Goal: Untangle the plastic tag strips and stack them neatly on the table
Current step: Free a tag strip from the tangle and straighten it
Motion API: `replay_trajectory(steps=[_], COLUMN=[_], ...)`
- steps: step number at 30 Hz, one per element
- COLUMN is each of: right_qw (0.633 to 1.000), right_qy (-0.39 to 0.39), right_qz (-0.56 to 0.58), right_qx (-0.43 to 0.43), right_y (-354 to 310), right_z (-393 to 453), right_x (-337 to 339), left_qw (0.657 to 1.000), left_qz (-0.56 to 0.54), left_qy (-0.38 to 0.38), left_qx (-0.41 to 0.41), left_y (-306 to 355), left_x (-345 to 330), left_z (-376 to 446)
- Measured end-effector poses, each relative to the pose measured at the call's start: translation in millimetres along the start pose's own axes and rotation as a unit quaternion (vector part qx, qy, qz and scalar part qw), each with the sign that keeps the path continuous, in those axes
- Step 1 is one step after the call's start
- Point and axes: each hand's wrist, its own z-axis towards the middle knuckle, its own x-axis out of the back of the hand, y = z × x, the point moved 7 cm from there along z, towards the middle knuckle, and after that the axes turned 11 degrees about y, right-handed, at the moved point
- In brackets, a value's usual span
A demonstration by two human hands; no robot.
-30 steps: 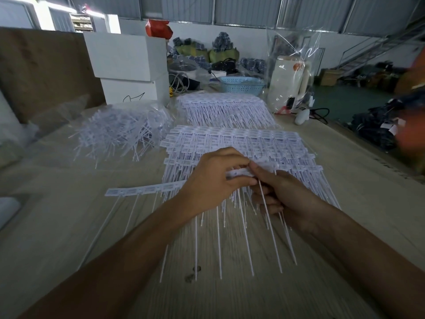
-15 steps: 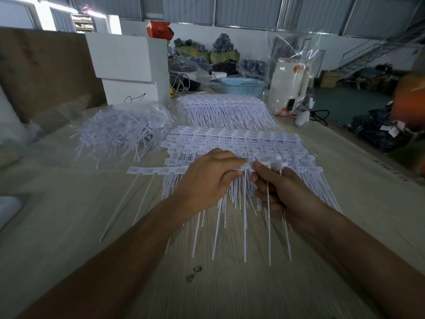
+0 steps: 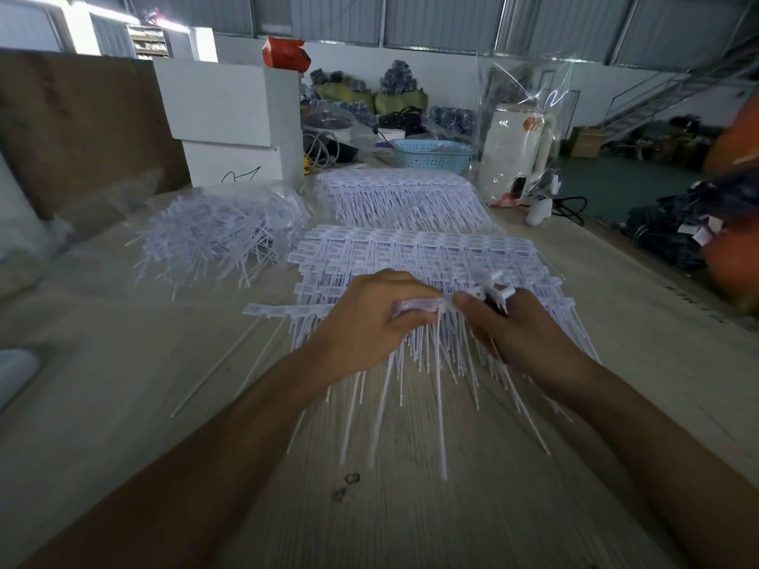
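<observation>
My left hand (image 3: 365, 326) and my right hand (image 3: 517, 326) both pinch the header of a white plastic tag strip (image 3: 287, 310) just above the near stack of tag strips (image 3: 410, 252). The strip's long thin tails hang down toward me over the wooden table (image 3: 123, 404). Its left end sticks out past my left hand. A second neat stack (image 3: 402, 190) lies farther back. A tangled heap of tag strips (image 3: 213, 236) in a clear bag sits at the left.
White boxes (image 3: 230, 117) stand behind the heap. A blue basket (image 3: 431, 154) and a white appliance in a clear bag (image 3: 513, 154) are at the back. The table's right edge (image 3: 657, 273) drops to the floor.
Both hands have lifted the strip away from me, up over the near stack. Its left end has swung closer to the stack. The right hand's end of the strip now sticks up, twisted.
</observation>
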Motion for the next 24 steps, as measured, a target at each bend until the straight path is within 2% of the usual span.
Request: replay_trajectory(steps=[2,6,10,12,16,21,24], right_qw=[0.995,0.983,0.944,0.951,0.955,0.938,0.933], right_qy=[-0.005,-0.027,0.039,0.052,-0.011,-0.049,-0.065], right_qz=[0.060,0.120,0.273,0.257,0.244,0.257,0.249], right_qx=[-0.082,-0.135,-0.183,-0.163,-0.169,-0.227,-0.251], right_y=[8,15,15,13,11,15,17], right_z=[-1,-4,5,7,2,-7,-13], right_x=[2,-6,14,22,8,-14,-22], left_qw=[1.000,0.998,0.992,0.993,0.998,0.996,0.997], left_qz=[0.010,0.025,0.060,0.064,0.029,0.033,0.040], left_qy=[0.014,0.024,-0.041,-0.028,0.052,0.080,0.066], left_qx=[-0.010,-0.043,-0.106,-0.097,-0.020,0.017,0.012], left_y=[4,9,14,11,7,12,18], left_x=[1,2,-7,-7,2,7,2], left_z=[1,4,-4,-4,0,2,2])
